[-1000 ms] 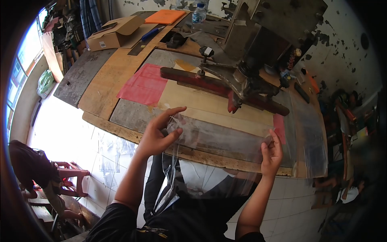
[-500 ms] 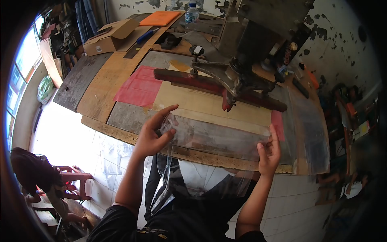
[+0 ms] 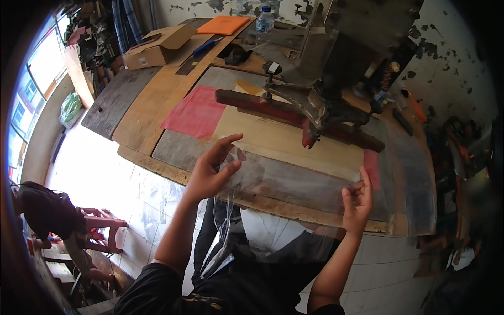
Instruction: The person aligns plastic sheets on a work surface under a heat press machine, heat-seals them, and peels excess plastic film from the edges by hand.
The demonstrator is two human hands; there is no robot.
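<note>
A clear plastic sheet [image 3: 286, 197] is stretched between my two hands at the front edge of the worktable. My left hand [image 3: 212, 170] grips its left side, fingers curled and thumb bent toward them. At the sheet's right side, my right hand [image 3: 358, 205] holds it between thumb and fingers. Just beyond the sheet lies a beige panel [image 3: 283, 144] on a grey metal plate [image 3: 178, 144], with pink pieces [image 3: 194, 111] at its ends. Over the panel sits the dark red bar [image 3: 252, 102] of a press [image 3: 346, 63].
At the back left are an open cardboard box [image 3: 152, 52], a blue-handled cutter [image 3: 206, 46], an orange folder [image 3: 223, 24] and a water bottle [image 3: 265, 21]. Clear sheets [image 3: 415, 184] lie at the table's right end. Another person [image 3: 50, 215] is low at left, beside a red stool [image 3: 105, 231].
The view has turned slightly, so the table and press appear farther right. Both hands keep hold of the plastic sheet, with little movement relative to the table.
</note>
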